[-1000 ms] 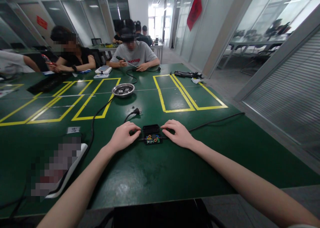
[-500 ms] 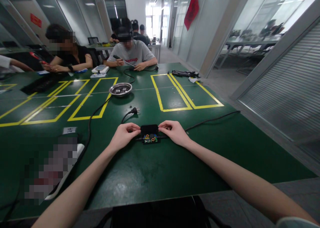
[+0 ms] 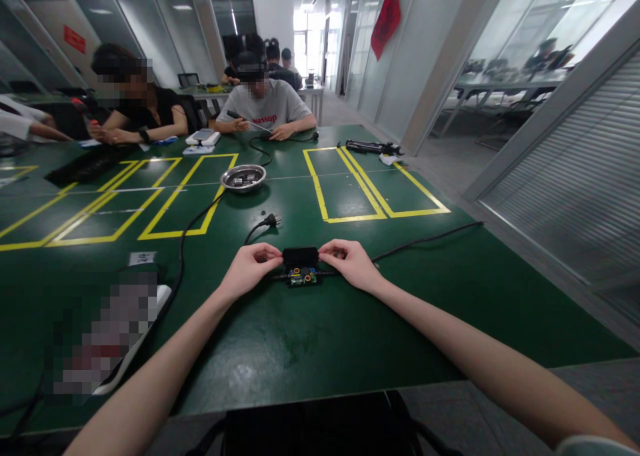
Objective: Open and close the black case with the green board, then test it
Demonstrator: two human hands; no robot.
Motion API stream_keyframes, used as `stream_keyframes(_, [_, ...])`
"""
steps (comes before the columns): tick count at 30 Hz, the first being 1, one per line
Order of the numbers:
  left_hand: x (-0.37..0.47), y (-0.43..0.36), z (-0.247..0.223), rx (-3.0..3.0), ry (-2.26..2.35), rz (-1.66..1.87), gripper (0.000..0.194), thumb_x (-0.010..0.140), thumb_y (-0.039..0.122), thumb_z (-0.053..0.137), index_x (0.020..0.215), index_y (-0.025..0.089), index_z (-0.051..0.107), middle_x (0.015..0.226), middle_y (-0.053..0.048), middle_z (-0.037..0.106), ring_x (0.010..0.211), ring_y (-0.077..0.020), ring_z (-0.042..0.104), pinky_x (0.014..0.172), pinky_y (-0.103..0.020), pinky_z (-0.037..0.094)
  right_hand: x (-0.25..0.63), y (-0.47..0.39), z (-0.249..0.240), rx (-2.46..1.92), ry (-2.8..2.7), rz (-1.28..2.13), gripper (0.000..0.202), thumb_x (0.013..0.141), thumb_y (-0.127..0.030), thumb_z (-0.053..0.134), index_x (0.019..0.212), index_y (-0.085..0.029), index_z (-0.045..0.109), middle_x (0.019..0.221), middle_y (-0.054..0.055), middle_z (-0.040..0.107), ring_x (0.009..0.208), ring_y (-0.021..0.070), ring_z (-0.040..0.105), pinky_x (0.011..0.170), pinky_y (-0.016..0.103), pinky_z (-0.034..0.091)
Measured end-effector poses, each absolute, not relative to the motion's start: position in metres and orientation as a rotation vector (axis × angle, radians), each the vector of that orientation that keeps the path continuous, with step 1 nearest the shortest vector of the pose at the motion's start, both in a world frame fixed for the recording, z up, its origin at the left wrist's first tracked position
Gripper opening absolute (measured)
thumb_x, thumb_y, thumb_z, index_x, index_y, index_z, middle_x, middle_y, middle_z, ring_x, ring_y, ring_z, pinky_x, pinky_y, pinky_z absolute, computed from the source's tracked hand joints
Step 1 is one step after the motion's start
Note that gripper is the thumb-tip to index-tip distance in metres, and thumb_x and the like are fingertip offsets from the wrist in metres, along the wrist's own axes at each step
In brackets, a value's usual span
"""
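Note:
Between my hands a black cover (image 3: 301, 257) stands tilted up behind a small circuit board (image 3: 303, 276) in a black case, with orange ring coils showing. My left hand (image 3: 253, 267) pinches the cover's left edge between thumb and fingers. At the right edge, my right hand (image 3: 351, 263) pinches it the same way. Black cable leaves the case on both sides, low beside my fingertips. A black plug (image 3: 271, 221) with metal prongs lies on the table just beyond my left hand.
On the green table (image 3: 240, 369) are a metal bowl (image 3: 243, 178) with small metal parts, a blurred-out object with a white edge (image 3: 163, 299) at left, a long black cable (image 3: 425, 238) at right and yellow tape outlines. Two people sit across, one holding a screwdriver.
The view has shifted very slightly. My hands stay at the cover's edges, and the cover looks slightly more upright. At far left, a person's white sleeve has moved.

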State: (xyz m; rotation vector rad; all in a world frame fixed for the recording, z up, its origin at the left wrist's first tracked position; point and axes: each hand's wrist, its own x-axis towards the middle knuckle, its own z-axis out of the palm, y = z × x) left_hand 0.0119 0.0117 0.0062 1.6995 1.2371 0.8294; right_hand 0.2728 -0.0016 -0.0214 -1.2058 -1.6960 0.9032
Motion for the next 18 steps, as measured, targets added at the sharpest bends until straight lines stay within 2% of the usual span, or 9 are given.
stream_keyframes(18, [0.0113, 0.0129, 0.0057, 1.662, 1.196, 0.849, 0.026, 0.070, 0.040, 0.077, 0.079, 0.016, 0.073, 0.073, -0.002, 0.072, 0.067, -0.0162, 0.064, 0.064, -0.026, 0.047, 0.2727, -0.0040, -0.0135, -1.188, -1.667, 0.941, 0.019, 0.082, -0.034, 0.070, 0.084, -0.017, 0.078, 0.076, 0.004, 0.074, 0.061, 0.0141, 0.056, 0.056, 0.026, 0.043])
